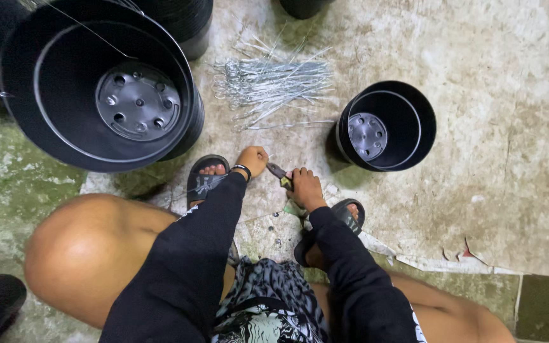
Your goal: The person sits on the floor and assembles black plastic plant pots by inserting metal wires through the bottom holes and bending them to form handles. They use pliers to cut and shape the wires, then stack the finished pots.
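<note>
Right hand [305, 188]: one, grip closed on one pair of pliers [279, 174], centre of frame, nose pointing upper left. Left hand [252, 159]: one, fingers pinched just beside the plier tip; what they hold is too small to make out. Wire pieces [268, 86]: one loose heap, upper centre, uncountable. Black pots: one small [386, 125] right of centre, one large [96, 82] upper left; more cut off along the top edge. Sandals [206, 180]: two, partly hidden by sleeves. Floor sheet [490, 190]: one, torn.
</note>
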